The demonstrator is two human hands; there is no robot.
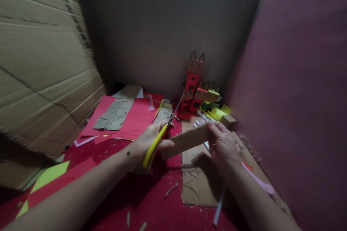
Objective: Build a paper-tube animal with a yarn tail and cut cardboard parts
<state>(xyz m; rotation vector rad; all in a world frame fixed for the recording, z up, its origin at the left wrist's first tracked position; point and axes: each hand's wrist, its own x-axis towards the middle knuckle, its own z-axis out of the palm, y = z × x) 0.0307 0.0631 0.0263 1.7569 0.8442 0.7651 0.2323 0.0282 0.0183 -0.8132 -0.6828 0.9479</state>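
Note:
My left hand (155, 142) is closed around the yellow-handled scissors (155, 147), whose blades point up and away. Its thumb also lies against the left part of a brown cardboard strip (187, 140). At the strip's right end, the fingers and thumb of my right hand (221, 142) pinch it. The strip slants slightly upward to the right, above a larger cardboard sheet (193, 187). Whether the scissor blades are parted is too small to tell.
Decorated cardboard figures with pointed ears (195, 66) stand at the back. Red paper (139, 115) and a torn cardboard piece (119, 110) lie back left. Markers, yellow paper (217, 112) and scraps surround them. A large cardboard panel (46, 54) stands left; a pink wall (292, 79) rises right.

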